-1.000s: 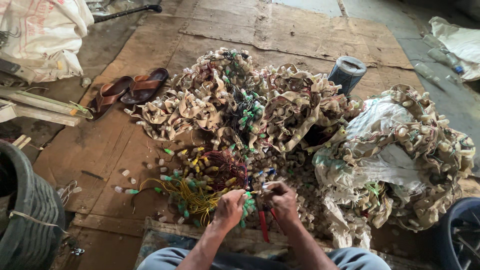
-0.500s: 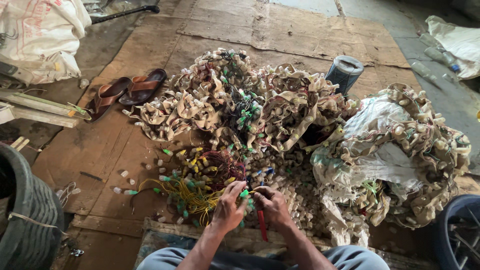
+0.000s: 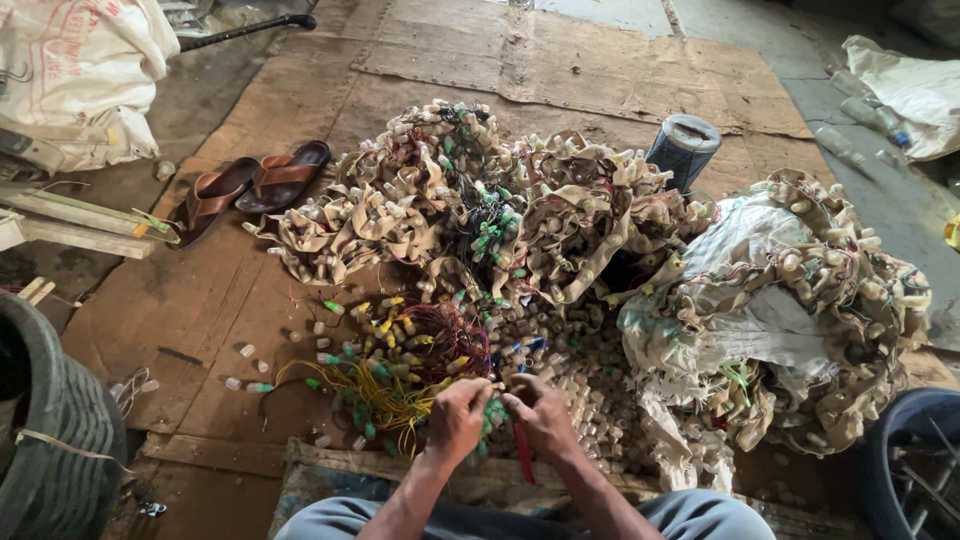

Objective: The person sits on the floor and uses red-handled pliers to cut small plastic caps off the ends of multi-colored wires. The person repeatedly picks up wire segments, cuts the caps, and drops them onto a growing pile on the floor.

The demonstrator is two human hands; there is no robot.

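Both hands meet low in the middle of the view, fingers curled and pressed together over a small cluster of green-capped bulb sockets (image 3: 492,412) on thin wires. The left hand (image 3: 458,418) shows its back to the camera, knuckles up, fingers bent down and pinching the cluster from the left. The right hand (image 3: 543,412) mirrors it from the right, fingertips turned inward so that they touch the left fingers. A red-handled tool (image 3: 523,452) pokes down from under the right palm toward the person's lap; how it is gripped cannot be told. Both forearms come up from the bottom edge and angle toward each other, wrists nearly straight, above the grey trousers (image 3: 690,515).

The cluster lies at the near edge of a tangle of yellow and red wires (image 3: 400,375) with coloured sockets, just ahead of the left hand. Beyond it a large heap of beige strips (image 3: 480,215) studded with sockets spreads over the cardboard floor (image 3: 560,60). To the right a white sack (image 3: 760,300) is draped with more of the same strips. A pair of brown sandals (image 3: 250,190) lies at the left, well apart from the hands, and a dark spool (image 3: 683,150) stands behind the heap. A tyre (image 3: 60,440) sits at the left edge.
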